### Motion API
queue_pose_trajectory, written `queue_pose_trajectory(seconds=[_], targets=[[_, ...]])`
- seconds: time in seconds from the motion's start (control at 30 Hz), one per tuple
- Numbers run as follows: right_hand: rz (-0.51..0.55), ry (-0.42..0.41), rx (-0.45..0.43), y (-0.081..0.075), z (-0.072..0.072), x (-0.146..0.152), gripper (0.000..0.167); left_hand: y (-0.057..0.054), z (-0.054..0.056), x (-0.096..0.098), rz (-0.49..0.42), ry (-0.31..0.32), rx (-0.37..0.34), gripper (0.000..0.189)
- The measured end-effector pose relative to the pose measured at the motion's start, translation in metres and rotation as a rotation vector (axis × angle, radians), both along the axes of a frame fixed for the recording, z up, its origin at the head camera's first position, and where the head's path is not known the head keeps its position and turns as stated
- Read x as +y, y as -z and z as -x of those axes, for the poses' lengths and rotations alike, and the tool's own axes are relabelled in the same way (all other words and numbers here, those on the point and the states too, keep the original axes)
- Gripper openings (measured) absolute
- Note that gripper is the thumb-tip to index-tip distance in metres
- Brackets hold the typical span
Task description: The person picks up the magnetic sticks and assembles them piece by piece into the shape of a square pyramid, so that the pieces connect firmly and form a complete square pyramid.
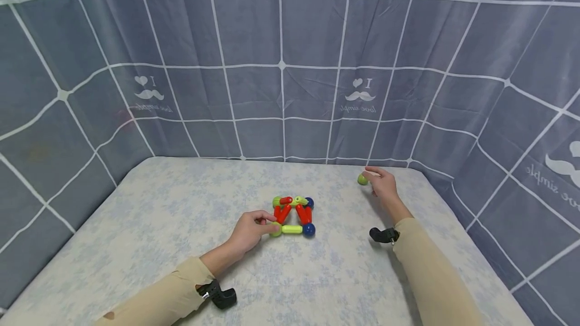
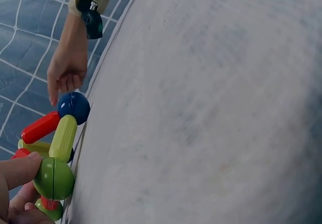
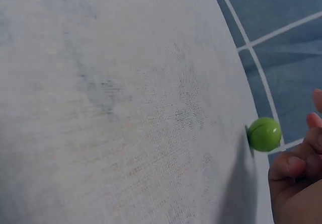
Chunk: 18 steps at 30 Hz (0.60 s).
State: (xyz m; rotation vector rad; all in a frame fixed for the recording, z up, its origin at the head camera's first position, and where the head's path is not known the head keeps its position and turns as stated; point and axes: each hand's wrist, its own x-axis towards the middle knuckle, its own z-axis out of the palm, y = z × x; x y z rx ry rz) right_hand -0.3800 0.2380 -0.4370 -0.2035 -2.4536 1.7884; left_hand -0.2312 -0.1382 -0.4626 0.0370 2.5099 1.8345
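Near the middle of the table lies a construction of plastic rods and balls. It has red rods (image 1: 284, 214), yellow-green rods (image 1: 292, 229) and blue balls (image 1: 309, 230) at its right-hand corners. My left hand (image 1: 251, 230) pinches the green ball (image 2: 54, 178) at its near left corner, with the thumb against the ball's side in the left wrist view. At the back right, my right hand (image 1: 383, 185) reaches out beside a loose green ball (image 3: 264, 134). A gap shows between that ball and the loosely bent fingers in the right wrist view.
A pale patterned cloth covers the table (image 1: 181, 215). Behind it and at both sides hangs a blue-grey curtain (image 1: 254, 89) with white grid lines, close to the loose ball at the far edge. Black straps with mounts (image 1: 384, 235) sit on both sleeves.
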Motion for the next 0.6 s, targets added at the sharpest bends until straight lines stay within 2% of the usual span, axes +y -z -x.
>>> queue_pose_trajectory(seconds=[0.13, 0.3, 0.6], targets=[[0.015, 0.054, -0.05, 0.011, 0.008, 0.005, 0.051, 0.001, 0.0, 0.0, -0.011, 0.014, -0.009, 0.018], [0.05, 0.125, -0.101, 0.022, 0.01, 0.009, 0.054, 0.004, -0.001, 0.001, -0.013, 0.03, -0.025, 0.019], [0.023, 0.101, -0.092, 0.025, 0.019, 0.005, 0.056, 0.003, 0.001, -0.001, -0.018, 0.01, -0.003, 0.017]])
